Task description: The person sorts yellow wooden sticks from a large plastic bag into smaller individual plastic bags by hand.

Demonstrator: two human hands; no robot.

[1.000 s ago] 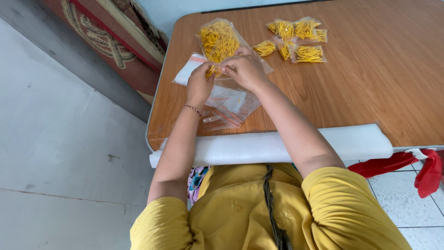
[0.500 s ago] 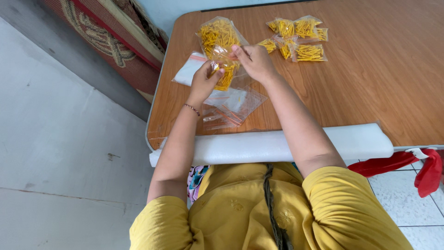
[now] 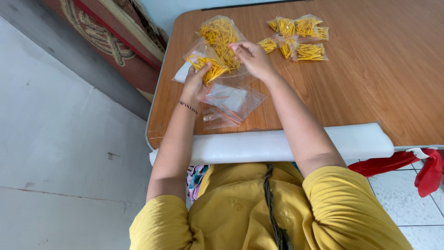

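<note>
My left hand (image 3: pixel 196 85) grips a small clear plastic bag (image 3: pixel 203 60) partly filled with thin yellow sticks, held just above the wooden table (image 3: pixel 384 83). My right hand (image 3: pixel 252 58) is at the bag's right side, fingers curled by the sticks spilling from a large open bag of yellow sticks (image 3: pixel 222 34) that lies behind. A stack of empty clear zip bags (image 3: pixel 231 104) lies under my hands, near the table's front edge.
Several small filled bags of yellow sticks (image 3: pixel 298 37) lie at the back of the table. A white foam roll (image 3: pixel 277 146) pads the table's front edge. A red cloth (image 3: pixel 416 166) hangs at the right. A patterned mat (image 3: pixel 106 39) leans by the wall on the left.
Both hands have risen off the stack of empty bags. The left hand now holds up a small bag with yellow sticks in it, and the right hand has moved up toward the large bag.
</note>
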